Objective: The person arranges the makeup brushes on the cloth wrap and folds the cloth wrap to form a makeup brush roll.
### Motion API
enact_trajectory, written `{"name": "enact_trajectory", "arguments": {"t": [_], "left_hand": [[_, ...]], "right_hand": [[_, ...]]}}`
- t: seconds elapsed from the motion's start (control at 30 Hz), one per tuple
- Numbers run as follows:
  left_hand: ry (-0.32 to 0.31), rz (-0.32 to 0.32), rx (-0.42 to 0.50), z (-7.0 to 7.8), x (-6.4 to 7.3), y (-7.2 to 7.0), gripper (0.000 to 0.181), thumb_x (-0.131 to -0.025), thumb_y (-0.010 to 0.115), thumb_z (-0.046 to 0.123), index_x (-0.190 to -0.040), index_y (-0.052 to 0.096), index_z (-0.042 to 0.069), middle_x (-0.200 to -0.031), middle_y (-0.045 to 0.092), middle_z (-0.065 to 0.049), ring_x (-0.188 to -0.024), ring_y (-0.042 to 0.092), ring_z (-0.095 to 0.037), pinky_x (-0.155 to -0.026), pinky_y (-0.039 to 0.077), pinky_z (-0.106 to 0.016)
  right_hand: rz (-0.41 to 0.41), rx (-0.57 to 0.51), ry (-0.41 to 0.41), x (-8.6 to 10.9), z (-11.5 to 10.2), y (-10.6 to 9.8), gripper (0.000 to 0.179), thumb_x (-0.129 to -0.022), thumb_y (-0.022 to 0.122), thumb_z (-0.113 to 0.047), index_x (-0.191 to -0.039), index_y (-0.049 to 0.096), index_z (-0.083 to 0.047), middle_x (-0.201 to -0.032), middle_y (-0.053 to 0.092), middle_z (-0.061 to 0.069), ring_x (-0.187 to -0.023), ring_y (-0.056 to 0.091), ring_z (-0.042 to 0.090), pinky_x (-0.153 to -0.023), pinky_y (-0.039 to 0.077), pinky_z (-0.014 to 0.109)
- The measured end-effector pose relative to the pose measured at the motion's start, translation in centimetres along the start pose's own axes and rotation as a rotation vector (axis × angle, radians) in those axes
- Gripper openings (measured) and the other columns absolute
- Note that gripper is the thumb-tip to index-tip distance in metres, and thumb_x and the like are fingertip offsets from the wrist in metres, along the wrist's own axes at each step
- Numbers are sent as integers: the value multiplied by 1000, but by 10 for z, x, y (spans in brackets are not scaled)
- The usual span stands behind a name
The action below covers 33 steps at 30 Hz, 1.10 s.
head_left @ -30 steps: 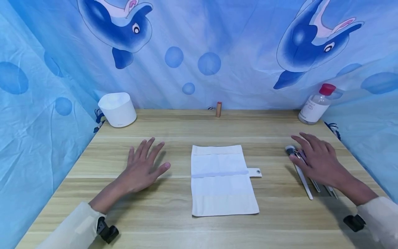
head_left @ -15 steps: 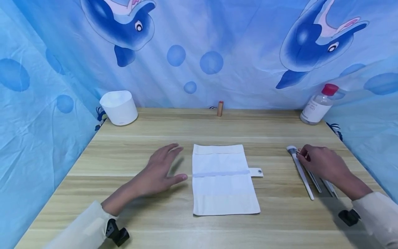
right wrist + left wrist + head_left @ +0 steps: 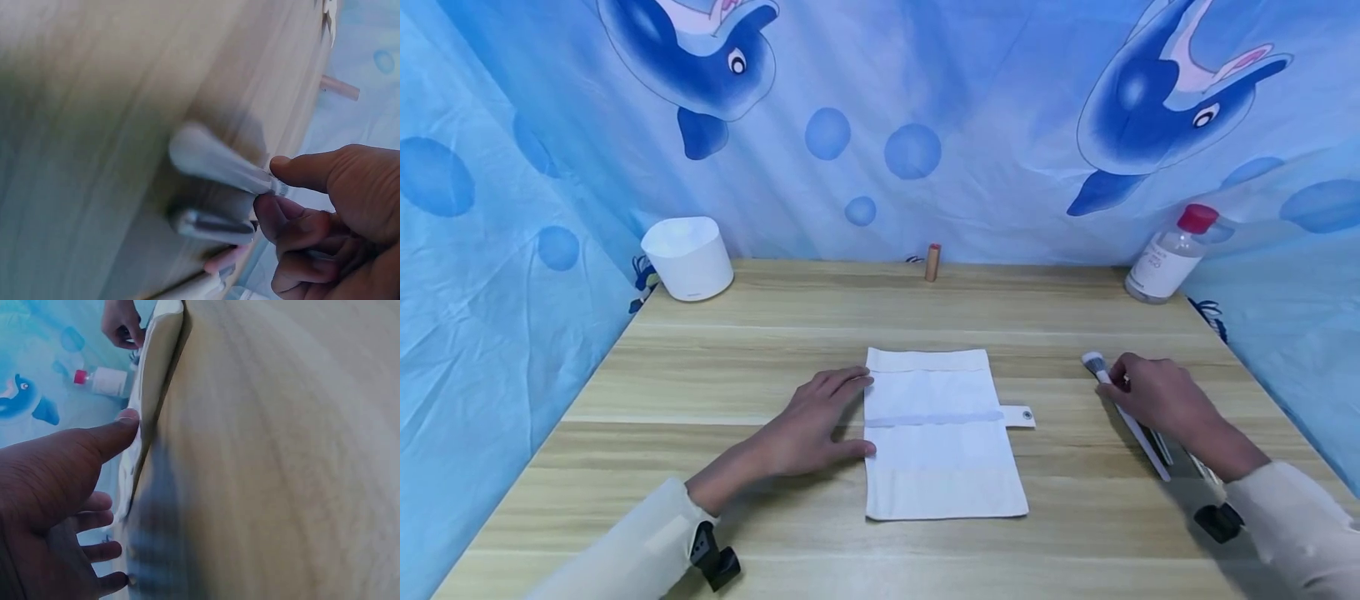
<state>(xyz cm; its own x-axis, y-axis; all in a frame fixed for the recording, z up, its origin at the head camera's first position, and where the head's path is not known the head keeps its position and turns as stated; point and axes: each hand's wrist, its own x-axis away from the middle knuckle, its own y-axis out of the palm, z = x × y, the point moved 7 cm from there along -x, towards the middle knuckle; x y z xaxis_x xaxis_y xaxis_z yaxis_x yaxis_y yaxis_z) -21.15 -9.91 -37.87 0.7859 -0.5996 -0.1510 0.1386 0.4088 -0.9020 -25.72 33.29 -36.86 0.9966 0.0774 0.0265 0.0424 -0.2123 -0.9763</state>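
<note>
A white fabric roll-up case (image 3: 936, 479) lies flat mid-table, its snap tab (image 3: 1019, 417) pointing right. Along its left edge rest the spread fingertips of my left hand (image 3: 805, 435); the left wrist view shows the thumb right at the case's edge (image 3: 149, 381). My right hand (image 3: 1172, 404) pinches a white-handled makeup brush (image 3: 1146, 443) close to its bristle end, between thumb and curled index finger. More brushes (image 3: 215, 226) lie beneath that hand, partly covered by it in the head view.
At the back left stands a white rounded container (image 3: 688, 262). A small copper-coloured tube (image 3: 932, 263) is upright at the table's far edge. A clear bottle with a red cap (image 3: 1165, 258) occupies the back right corner. Blue dolphin-print cloth (image 3: 865, 100) hangs behind the table.
My left hand has moved right to the case's left edge. My right hand has curled from spread fingers into a pinch on the white brush, which has shifted slightly.
</note>
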Motion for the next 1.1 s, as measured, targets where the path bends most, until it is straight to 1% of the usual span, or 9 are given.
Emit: {"name": "enact_trajectory", "arguments": {"t": [0.17,0.3,0.47,0.57,0.73,0.97,1.1], "left_hand": [[-25,-39,-21,0,1,4,89,-86,72,58,-152,41,6,-159,34,-6,-142,31,-27,-110,26,-57],[-27,-34,-29,-1,0,4,88,-86,73,57,-151,43,6,-159,36,-5,-141,32,-27,-110,26,-58],[-35,-35,-23,-2,-2,5,86,-84,75,57,-148,46,8,-157,37,-5,-140,33,-27,-109,27,-59],[-45,-46,-25,-2,-3,6,85,-83,75,57,-148,47,9,-158,37,-4,-140,32,-27,-109,26,-58],[-49,-45,-27,-1,-4,4,84,-83,77,56,-147,48,8,-157,37,-4,-140,33,-28,-108,28,-60],[-56,-51,-14,-2,-4,5,83,-83,76,56,-146,49,10,-157,37,-3,-141,32,-28,-107,28,-61],[-51,-48,-14,-3,-4,6,82,-83,76,57,-145,49,10,-157,37,-3,-141,32,-28,-106,28,-62]], "right_hand": [[-10,-20,-1,-1,-3,2,25,-94,69,-21,-100,62,3,-70,55,3,-55,49,17,-47,41,33],[-14,-33,3,-4,-8,2,26,-95,68,-21,-103,62,4,-74,59,6,-56,51,18,-46,43,33],[22,-46,-8,-9,-18,-5,31,-97,66,-22,-111,61,5,-81,64,10,-60,54,18,-47,45,32],[46,-47,-19,-11,-24,-11,30,-96,66,-21,-111,61,5,-81,63,11,-62,55,19,-49,46,32],[89,-53,-34,-14,-33,-21,29,-96,67,-20,-110,62,5,-82,64,12,-62,54,20,-50,46,33],[102,-55,-37,-16,-44,-24,30,-96,67,-20,-111,61,5,-85,65,15,-64,55,21,-50,47,32],[138,-77,-72,-16,-50,-28,30,-97,66,-21,-111,62,5,-86,66,15,-64,57,21,-50,47,32]]}}
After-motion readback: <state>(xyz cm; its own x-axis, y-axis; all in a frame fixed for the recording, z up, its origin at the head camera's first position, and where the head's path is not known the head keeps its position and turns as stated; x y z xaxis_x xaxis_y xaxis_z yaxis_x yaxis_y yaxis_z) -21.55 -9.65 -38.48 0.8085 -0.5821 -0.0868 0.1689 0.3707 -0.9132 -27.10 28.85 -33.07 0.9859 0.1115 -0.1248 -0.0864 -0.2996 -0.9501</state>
